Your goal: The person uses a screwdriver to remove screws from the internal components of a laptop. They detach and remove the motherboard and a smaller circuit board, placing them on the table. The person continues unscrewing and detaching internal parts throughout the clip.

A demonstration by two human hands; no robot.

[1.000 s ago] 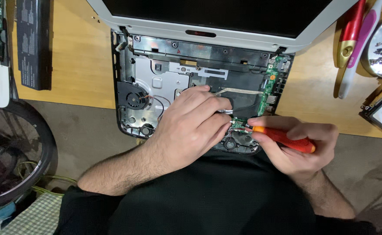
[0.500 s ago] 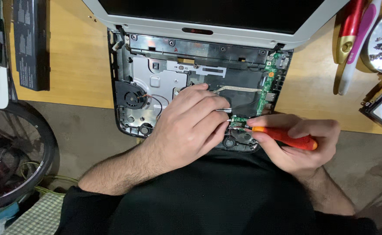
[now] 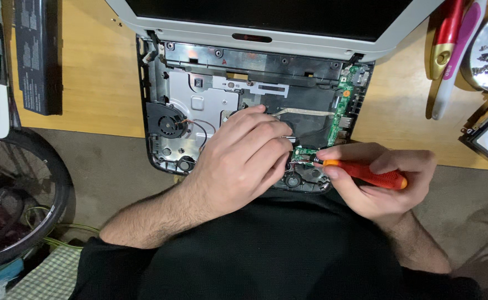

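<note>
Left hand on opened laptop base, right hand gripping orange screwdriver

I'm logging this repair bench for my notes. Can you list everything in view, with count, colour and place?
Opened laptop base with bare chassis: one, black and silver, centre of the wooden table.
Round cooling fan: one, black, base's left side.
Narrow circuit board: one, green, base's right edge.
Laptop screen lid: one, grey, top.
Long battery pack: one, black, upper left.
Plastic tools: two, red and pink, upper right.
Orange-handled screwdriver: one, in right hand.
Left hand: resting on the base.
Right hand: gripping the screwdriver.
</note>
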